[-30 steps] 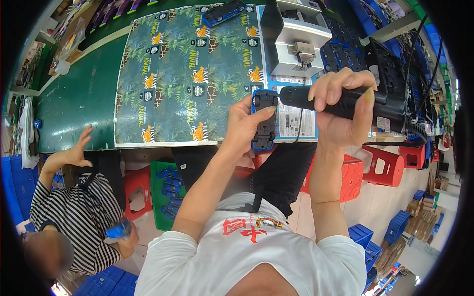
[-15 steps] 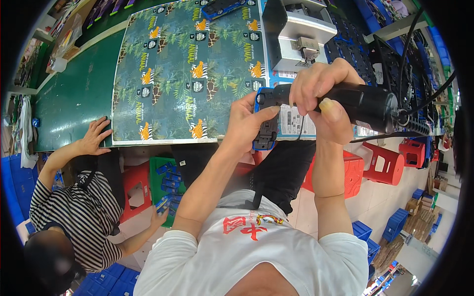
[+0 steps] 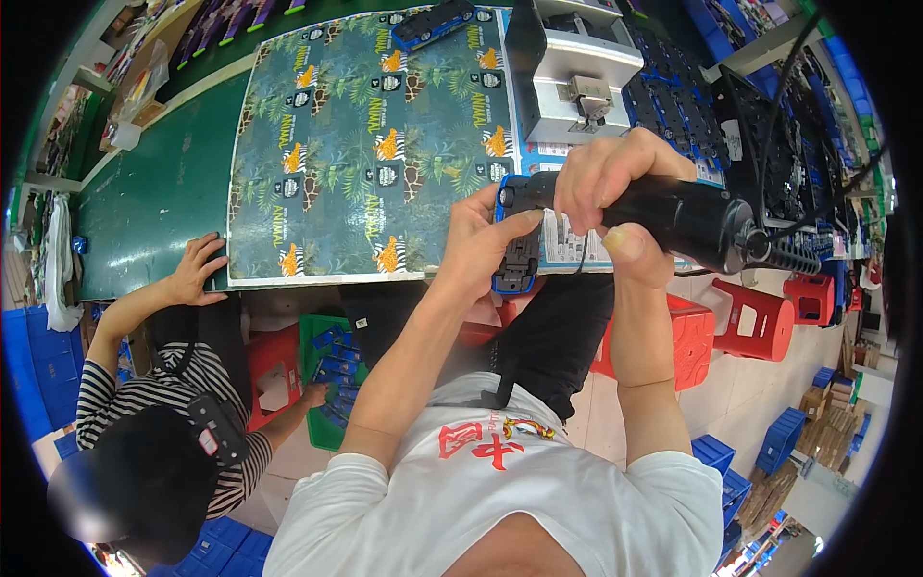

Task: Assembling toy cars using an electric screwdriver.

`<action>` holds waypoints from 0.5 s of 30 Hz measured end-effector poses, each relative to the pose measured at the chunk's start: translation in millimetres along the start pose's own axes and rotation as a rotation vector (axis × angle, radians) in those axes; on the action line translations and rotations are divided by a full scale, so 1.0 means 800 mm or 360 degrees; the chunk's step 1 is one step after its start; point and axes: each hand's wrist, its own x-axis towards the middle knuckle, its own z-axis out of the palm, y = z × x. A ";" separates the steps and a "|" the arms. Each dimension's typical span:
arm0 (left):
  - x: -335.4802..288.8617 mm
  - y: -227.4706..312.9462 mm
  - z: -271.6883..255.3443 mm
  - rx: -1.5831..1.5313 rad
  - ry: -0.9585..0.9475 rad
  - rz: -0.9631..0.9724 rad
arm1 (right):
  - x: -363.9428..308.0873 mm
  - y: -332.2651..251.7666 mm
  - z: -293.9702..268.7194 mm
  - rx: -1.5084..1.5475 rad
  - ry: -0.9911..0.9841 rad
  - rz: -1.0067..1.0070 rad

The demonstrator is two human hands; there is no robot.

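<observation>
My left hand (image 3: 473,248) grips a blue-and-black toy car (image 3: 519,264) at the table's front edge, its dark underside showing. The thumb lies across that underside. In my right hand (image 3: 623,178) is a black electric screwdriver (image 3: 678,219), lying almost level with its cable end to the right. Its front end meets the upper part of the toy car; the bit's tip is hidden. Further back on the printed sheet (image 3: 332,183) rests another blue-and-black toy car (image 3: 433,25).
A metal fixture (image 3: 577,72) stands behind my right hand, with rows of dark car parts (image 3: 668,101) beside it. Black cables hang at the right. A co-worker sits at left, one hand (image 3: 197,272) on the table, the other at a green crate (image 3: 327,440). Red stools (image 3: 687,341) stand below.
The screwdriver's rear end has dropped slightly and shifted left with my right hand. The co-worker has leaned forward, and their lower hand has moved into the green crate.
</observation>
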 end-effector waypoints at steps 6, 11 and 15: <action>-0.003 -0.004 -0.009 -0.0010 0.0021 0.0005 | 0.003 -0.002 0.000 0.0123 0.0036 -0.0161; 0.002 0.012 -0.025 -0.0588 0.0169 -0.0070 | 0.016 -0.029 -0.071 0.0020 0.0243 -0.0411; 0.007 0.014 -0.035 -0.0626 0.0155 -0.0085 | 0.044 -0.003 -0.088 0.0008 0.0638 -0.0359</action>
